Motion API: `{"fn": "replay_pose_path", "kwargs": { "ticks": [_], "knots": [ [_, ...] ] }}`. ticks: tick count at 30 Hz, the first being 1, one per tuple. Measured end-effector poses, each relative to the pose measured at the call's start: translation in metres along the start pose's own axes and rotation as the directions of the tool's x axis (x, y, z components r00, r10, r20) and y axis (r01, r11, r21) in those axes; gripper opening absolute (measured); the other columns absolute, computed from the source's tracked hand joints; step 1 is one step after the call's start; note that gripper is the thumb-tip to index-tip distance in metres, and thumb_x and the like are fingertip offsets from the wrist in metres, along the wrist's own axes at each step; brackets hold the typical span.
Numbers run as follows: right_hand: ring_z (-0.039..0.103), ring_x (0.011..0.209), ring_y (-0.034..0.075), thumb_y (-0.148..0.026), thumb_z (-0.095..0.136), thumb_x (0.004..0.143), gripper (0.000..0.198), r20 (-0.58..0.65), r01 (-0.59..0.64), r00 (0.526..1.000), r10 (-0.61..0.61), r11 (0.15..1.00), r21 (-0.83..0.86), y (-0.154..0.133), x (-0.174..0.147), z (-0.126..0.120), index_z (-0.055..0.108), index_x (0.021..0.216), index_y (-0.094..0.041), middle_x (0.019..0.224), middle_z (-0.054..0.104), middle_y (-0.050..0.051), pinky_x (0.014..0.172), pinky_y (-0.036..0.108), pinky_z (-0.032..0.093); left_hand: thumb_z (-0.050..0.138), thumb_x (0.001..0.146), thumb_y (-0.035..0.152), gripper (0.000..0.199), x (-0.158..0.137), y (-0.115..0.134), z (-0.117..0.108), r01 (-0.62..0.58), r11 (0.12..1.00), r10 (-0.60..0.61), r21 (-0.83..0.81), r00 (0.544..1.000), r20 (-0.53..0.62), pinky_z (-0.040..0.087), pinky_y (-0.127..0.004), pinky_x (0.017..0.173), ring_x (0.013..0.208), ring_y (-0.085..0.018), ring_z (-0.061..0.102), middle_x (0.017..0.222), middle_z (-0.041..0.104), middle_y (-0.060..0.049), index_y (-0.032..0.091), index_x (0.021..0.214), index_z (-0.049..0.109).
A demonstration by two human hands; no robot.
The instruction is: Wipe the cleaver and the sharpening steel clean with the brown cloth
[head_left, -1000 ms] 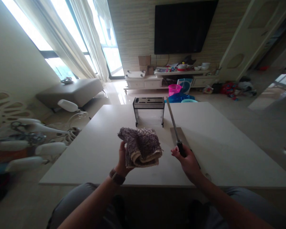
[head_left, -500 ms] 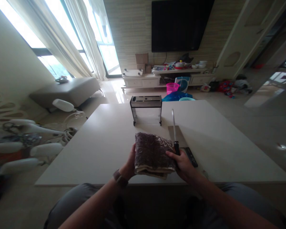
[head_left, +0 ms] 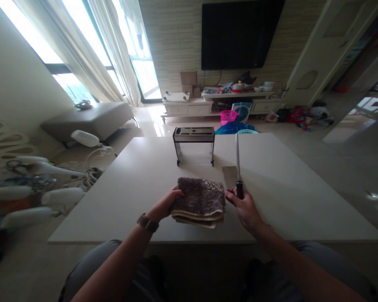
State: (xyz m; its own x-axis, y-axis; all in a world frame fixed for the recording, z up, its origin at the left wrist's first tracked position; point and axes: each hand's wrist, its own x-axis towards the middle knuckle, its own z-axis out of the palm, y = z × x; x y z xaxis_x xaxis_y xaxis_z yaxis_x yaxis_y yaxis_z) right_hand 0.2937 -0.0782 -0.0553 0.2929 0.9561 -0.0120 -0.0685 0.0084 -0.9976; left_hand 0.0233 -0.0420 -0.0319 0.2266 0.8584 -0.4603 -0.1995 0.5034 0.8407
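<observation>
My left hand (head_left: 167, 203) is closed on the left edge of a folded brown towel (head_left: 199, 199), thumb on top. The towel is held over the near part of the white table (head_left: 129, 184). My right hand (head_left: 248, 210) grips the black handle of a sharpening steel (head_left: 237, 161), whose rod points up and away. Its fingertips are close to the towel's right edge; I cannot tell whether they touch. Behind that hand lies a cleaver (head_left: 229, 176); its blade shows in part, and its handle is hidden. Farther back stands a knife block (head_left: 194, 147) with a slotted top and see-through sides.
White lamp shades (head_left: 63, 196) stick out near the table's left side. Beyond the far edge are a pink basket (head_left: 228, 116), a blue bag (head_left: 234, 127) and a low TV cabinet (head_left: 189, 110). A grey bench (head_left: 91, 119) stands by the window.
My right hand has moved right and slightly up with the sharpening steel, off the towel's face. The towel has shifted a little left in my left hand, whose thumb now lies on top.
</observation>
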Motion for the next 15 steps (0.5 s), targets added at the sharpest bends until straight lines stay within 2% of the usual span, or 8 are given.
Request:
{"fn": "replay_pose_path", "kwargs": {
  "ticks": [3,5,8,10,12,14,15],
  "knots": [
    [0.064,0.071,0.018,-0.059,0.082,0.067,0.049,-0.034,-0.054,0.998,0.055,0.998,0.029,0.000,0.005,-0.003,0.052,0.077,-0.022,0.081,0.060,0.000,0.060,0.030,0.055,0.074,0.066,0.020,0.040,0.011,-0.003,-0.015,-0.075,0.964,0.097,0.257,0.993,-0.074,0.059,-0.036,0.076,0.080,-0.025,0.072,0.088,0.075,-0.008,0.015,0.104,0.066],
    [0.062,0.060,0.015,-0.063,0.078,0.070,0.050,-0.038,-0.063,0.997,0.063,0.998,-0.008,-0.001,0.010,-0.007,0.052,0.081,-0.022,0.081,0.062,0.000,0.047,0.026,0.047,0.079,0.064,0.024,0.049,0.018,-0.009,-0.024,-0.113,0.908,0.178,0.403,0.976,-0.128,0.057,-0.042,0.087,0.092,-0.028,0.071,0.094,0.074,-0.009,0.014,0.109,0.064],
    [0.048,0.046,0.010,-0.064,0.067,0.082,0.045,-0.031,0.047,0.998,-0.051,0.990,-0.135,-0.004,0.020,-0.017,0.052,0.083,-0.022,0.069,0.058,-0.003,0.042,0.023,0.036,0.078,0.065,0.023,0.069,0.024,-0.016,-0.032,-0.147,0.774,0.300,0.616,0.942,-0.152,0.049,-0.047,0.105,0.115,-0.034,0.065,0.114,0.069,-0.016,0.011,0.130,0.056],
    [0.045,0.048,0.011,-0.061,0.061,0.088,0.040,-0.037,0.164,0.983,-0.179,0.954,-0.253,-0.010,0.024,-0.023,0.053,0.083,-0.022,0.062,0.052,-0.006,0.046,0.024,0.036,0.073,0.068,0.019,0.080,0.023,-0.018,-0.032,-0.157,0.646,0.355,0.747,0.928,-0.112,0.042,-0.050,0.113,0.128,-0.036,0.057,0.130,0.061,-0.022,0.007,0.143,0.047],
    [0.046,0.052,0.013,-0.058,0.057,0.092,0.037,-0.044,0.272,0.950,-0.310,0.887,-0.373,-0.018,0.027,-0.029,0.055,0.084,-0.022,0.059,0.049,-0.006,0.051,0.025,0.038,0.069,0.071,0.018,0.085,0.018,-0.017,-0.029,-0.205,0.474,0.457,0.856,0.888,-0.041,0.035,-0.052,0.118,0.138,-0.037,0.048,0.143,0.050,-0.024,0.008,0.151,0.040],
    [0.049,0.056,0.016,-0.055,0.055,0.094,0.035,-0.055,0.358,0.901,-0.431,0.808,-0.468,-0.029,0.029,-0.034,0.059,0.088,-0.021,0.062,0.052,-0.005,0.055,0.027,0.041,0.066,0.077,0.021,0.081,0.012,-0.015,-0.024,-0.313,0.273,0.564,0.909,0.818,0.113,0.027,-0.052,0.123,0.146,-0.036,0.038,0.155,0.039,-0.019,0.018,0.154,0.042],
    [0.053,0.060,0.017,-0.054,0.054,0.095,0.034,-0.065,0.389,0.873,-0.483,0.770,-0.505,-0.034,0.030,-0.036,0.060,0.092,-0.021,0.066,0.056,-0.003,0.059,0.028,0.043,0.066,0.079,0.024,0.075,0.008,-0.015,-0.022,-0.372,0.197,0.554,0.907,0.806,0.210,0.023,-0.052,0.125,0.149,-0.034,0.034,0.160,0.036,-0.014,0.024,0.152,0.046]
  ]
}}
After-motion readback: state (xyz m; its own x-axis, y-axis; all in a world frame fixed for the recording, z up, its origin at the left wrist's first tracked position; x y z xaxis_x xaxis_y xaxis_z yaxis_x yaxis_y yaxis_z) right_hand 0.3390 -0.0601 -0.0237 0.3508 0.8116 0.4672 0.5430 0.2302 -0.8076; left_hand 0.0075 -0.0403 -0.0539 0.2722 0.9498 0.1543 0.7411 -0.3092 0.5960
